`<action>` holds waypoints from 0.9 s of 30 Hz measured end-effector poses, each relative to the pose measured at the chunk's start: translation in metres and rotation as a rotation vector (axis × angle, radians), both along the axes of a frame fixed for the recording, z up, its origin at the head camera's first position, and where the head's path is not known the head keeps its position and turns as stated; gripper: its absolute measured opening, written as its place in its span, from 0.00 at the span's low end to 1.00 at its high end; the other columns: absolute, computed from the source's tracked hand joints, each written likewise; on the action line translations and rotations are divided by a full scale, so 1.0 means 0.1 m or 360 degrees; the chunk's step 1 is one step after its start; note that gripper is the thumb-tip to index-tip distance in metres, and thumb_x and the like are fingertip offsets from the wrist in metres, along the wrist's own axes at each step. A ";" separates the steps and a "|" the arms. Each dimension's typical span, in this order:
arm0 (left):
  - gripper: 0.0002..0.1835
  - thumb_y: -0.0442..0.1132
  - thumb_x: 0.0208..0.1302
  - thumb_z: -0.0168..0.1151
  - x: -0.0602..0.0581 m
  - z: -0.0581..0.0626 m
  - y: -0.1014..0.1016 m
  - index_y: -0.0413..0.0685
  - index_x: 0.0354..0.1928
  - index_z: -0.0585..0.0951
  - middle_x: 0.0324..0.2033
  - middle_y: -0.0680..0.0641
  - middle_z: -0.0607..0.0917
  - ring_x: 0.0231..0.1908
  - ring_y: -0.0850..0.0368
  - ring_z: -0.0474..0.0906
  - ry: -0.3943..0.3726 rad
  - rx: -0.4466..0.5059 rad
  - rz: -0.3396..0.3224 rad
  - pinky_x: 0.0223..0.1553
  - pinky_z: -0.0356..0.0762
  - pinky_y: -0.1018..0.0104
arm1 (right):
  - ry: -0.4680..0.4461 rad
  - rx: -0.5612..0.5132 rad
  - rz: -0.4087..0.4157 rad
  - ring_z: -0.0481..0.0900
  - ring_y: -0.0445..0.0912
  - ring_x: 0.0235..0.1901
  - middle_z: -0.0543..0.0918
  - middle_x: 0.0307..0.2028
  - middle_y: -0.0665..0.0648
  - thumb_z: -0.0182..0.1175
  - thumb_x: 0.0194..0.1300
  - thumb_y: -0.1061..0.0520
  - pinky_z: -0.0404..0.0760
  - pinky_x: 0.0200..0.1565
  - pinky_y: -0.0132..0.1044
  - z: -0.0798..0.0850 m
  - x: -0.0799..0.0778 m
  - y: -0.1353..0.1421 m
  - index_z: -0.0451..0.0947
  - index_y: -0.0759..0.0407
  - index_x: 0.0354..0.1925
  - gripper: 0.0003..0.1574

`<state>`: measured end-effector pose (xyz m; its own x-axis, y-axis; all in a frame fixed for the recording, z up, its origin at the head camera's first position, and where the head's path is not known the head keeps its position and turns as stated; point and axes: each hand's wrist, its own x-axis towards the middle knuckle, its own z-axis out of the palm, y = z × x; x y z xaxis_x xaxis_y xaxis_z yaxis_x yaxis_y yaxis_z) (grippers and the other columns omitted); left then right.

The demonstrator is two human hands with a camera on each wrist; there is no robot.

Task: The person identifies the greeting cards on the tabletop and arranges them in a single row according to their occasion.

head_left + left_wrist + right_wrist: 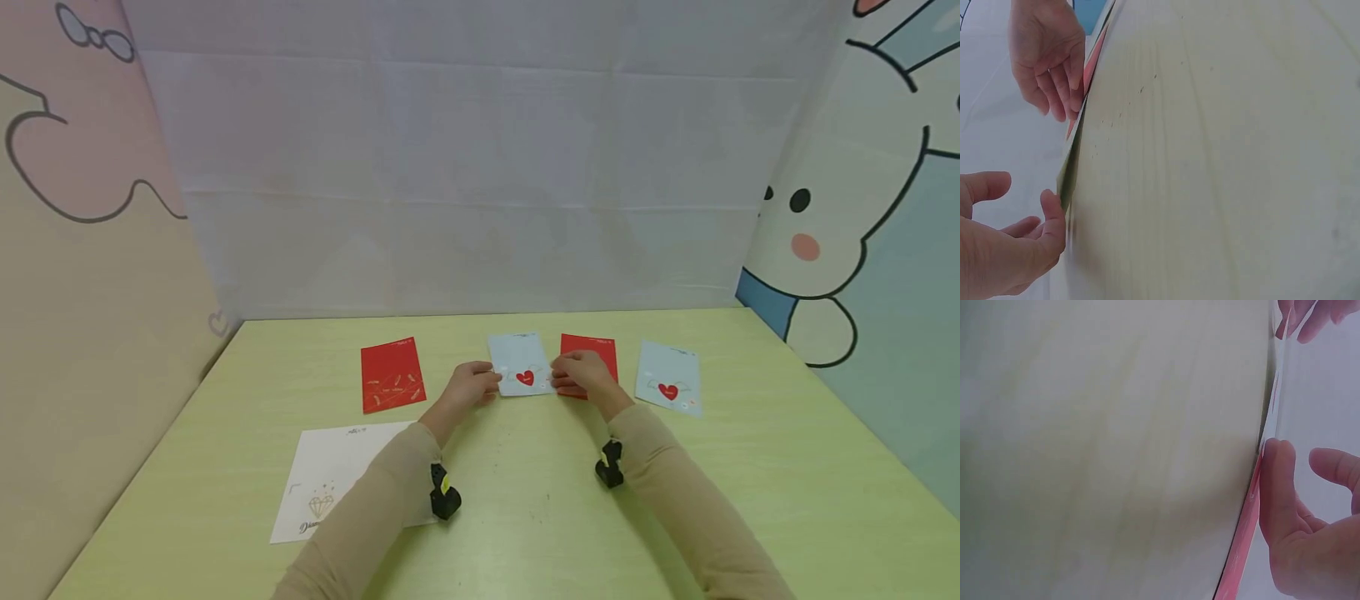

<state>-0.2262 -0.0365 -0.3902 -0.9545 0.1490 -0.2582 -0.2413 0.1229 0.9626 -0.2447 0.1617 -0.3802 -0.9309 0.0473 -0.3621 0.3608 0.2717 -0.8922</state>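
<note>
A white card with a red heart [517, 357] lies near the table's far side, between the two hands. My left hand [472, 385] touches its left edge with the fingertips; in the left wrist view the thumb stands apart from the bent fingers. At the card's right edge is my right hand [588, 377], over part of a red card [600, 343]. The right wrist view shows the right fingers [1277, 481] against the cards' edges, the thumb held away. Seen edge-on in the left wrist view, the white card [1071, 165] is slightly raised off the table.
Another red card [392, 375] lies to the left, and a second white heart card [669, 375] at the far right. A larger white sheet with a diamond print [330, 471] is partly under the left forearm. A white cloth [480, 183] hangs behind the table [540, 517].
</note>
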 end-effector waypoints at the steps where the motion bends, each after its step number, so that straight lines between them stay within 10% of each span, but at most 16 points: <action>1: 0.23 0.33 0.61 0.52 0.00 0.00 0.00 0.31 0.57 0.64 0.49 0.38 0.73 0.40 0.51 0.75 0.0005 -0.0001 0.0013 0.43 0.73 0.61 | -0.0002 -0.0012 0.0004 0.78 0.48 0.33 0.76 0.41 0.64 0.53 0.62 0.57 0.78 0.33 0.33 0.00 0.00 0.00 0.66 0.69 0.52 0.23; 10: 0.27 0.27 0.56 0.55 0.00 -0.06 0.06 0.32 0.59 0.61 0.35 0.38 0.79 0.23 0.60 0.75 0.0079 0.0010 0.0093 0.26 0.73 0.72 | 0.0013 -0.0092 0.0076 0.79 0.47 0.31 0.79 0.35 0.63 0.53 0.61 0.59 0.77 0.36 0.36 0.00 0.02 -0.02 0.64 0.71 0.53 0.24; 27: 0.28 0.26 0.57 0.54 0.04 -0.02 -0.01 0.36 0.61 0.60 0.29 0.41 0.79 0.23 0.57 0.76 0.0084 0.0085 0.0026 0.28 0.76 0.69 | 0.0042 0.0084 0.0153 0.75 0.44 0.27 0.76 0.35 0.60 0.54 0.61 0.59 0.78 0.35 0.34 0.01 0.06 -0.06 0.67 0.69 0.52 0.22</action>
